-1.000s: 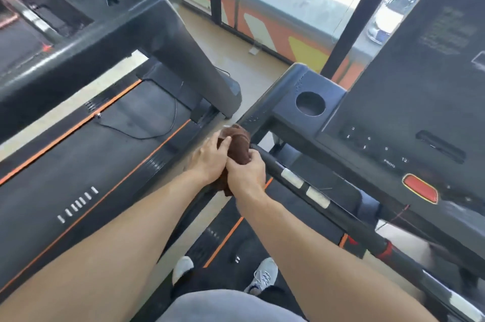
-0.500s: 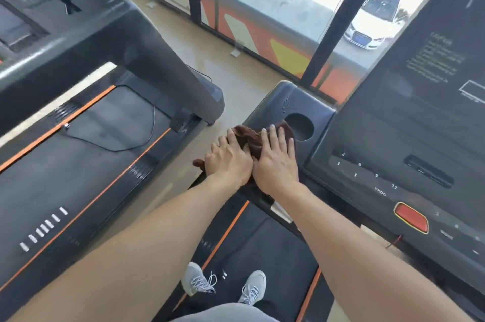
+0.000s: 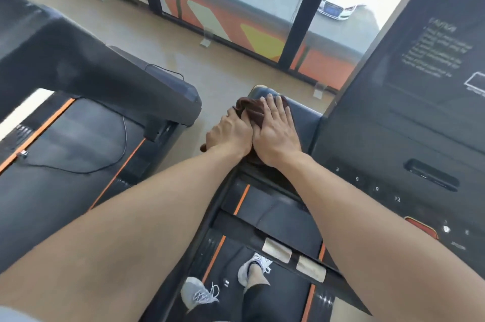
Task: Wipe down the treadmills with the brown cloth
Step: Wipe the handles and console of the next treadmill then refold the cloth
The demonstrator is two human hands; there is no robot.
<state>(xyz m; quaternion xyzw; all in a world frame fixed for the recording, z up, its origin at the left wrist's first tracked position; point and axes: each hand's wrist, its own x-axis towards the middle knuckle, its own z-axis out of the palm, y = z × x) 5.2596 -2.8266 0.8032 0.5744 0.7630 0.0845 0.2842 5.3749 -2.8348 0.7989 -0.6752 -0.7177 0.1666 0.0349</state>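
At frame centre, the crumpled brown cloth point(image 3: 256, 111) is pressed onto the black plastic treadmill console corner point(image 3: 305, 122) by the flat, straight-fingered right hand point(image 3: 273, 132) and gripped at its edge by the left hand point(image 3: 229, 134), evidently for firm wiping contact.

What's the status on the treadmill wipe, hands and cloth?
Right hand flat, pressing brown cloth onto treadmill console corner. Left hand holds the cloth's left edge, fingers curled over it. Nothing in the way.

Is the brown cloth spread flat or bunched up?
Bunched: the brown cloth shows folds under the right hand and left hand.
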